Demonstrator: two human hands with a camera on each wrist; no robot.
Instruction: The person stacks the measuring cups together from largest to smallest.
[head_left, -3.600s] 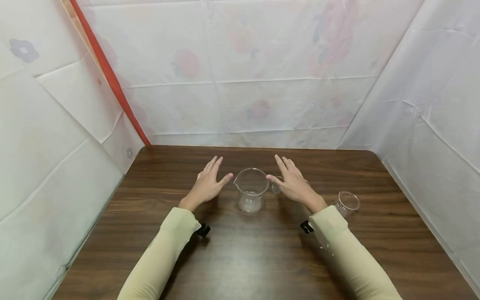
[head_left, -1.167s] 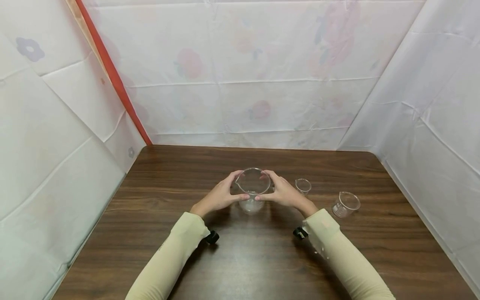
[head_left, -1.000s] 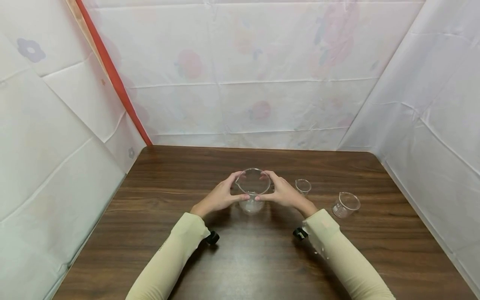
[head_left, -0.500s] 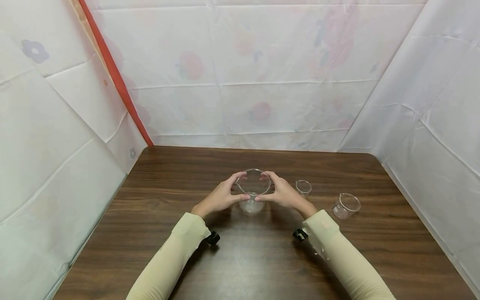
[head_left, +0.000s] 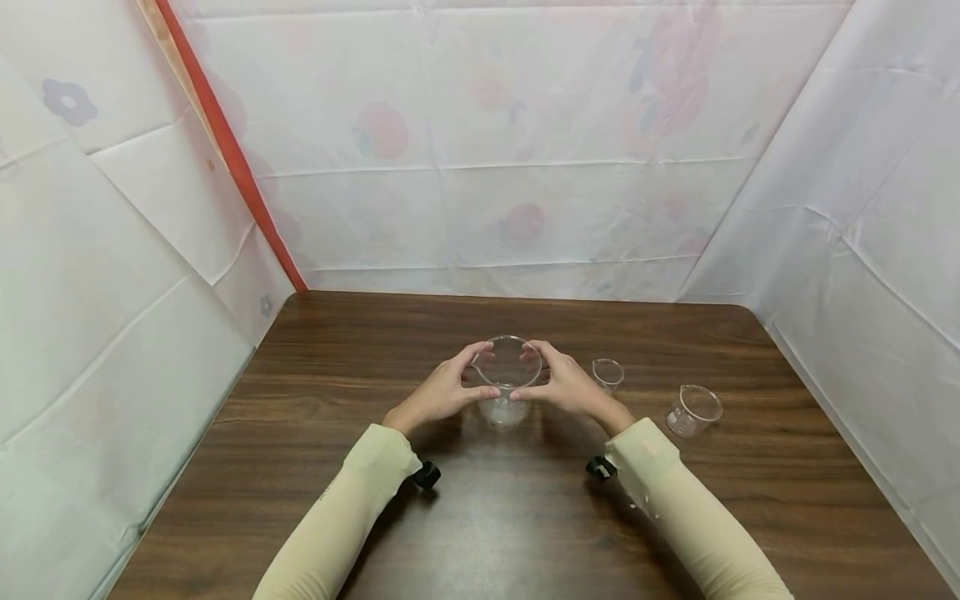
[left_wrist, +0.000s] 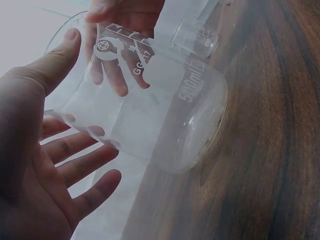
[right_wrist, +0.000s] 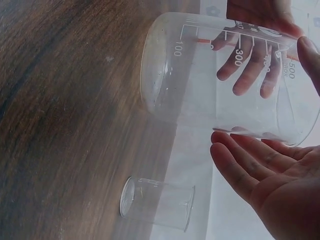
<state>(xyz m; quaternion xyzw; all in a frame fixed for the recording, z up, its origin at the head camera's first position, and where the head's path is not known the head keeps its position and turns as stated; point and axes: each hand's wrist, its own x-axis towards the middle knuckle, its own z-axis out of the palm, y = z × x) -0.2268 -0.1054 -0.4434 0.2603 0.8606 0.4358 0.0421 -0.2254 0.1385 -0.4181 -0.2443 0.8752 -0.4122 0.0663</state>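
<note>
A large clear glass beaker [head_left: 505, 410] stands upright on the brown wooden table, its spout turned to the left. White print on its wall includes "500ml" in the left wrist view and a numbered scale in the right wrist view. My left hand [head_left: 438, 392] holds its left side near the rim, thumb in front and fingers behind. On the opposite side my right hand [head_left: 566, 387] holds it the same way. The two thumb tips nearly meet at the front. Through the glass [right_wrist: 200, 95], several fingers are visible. No contents can be made out.
A small glass beaker [head_left: 608, 375] stands just right of my right hand. Farther right is a medium glass beaker [head_left: 692, 412]. White patterned sheets [head_left: 480, 217] hang behind the table and along both sides, with a red strip [head_left: 225, 142] at the left corner.
From apart on either side, both hands have closed in on the large beaker and taken hold of it. Over the last second they have stayed there, with the beaker in place.
</note>
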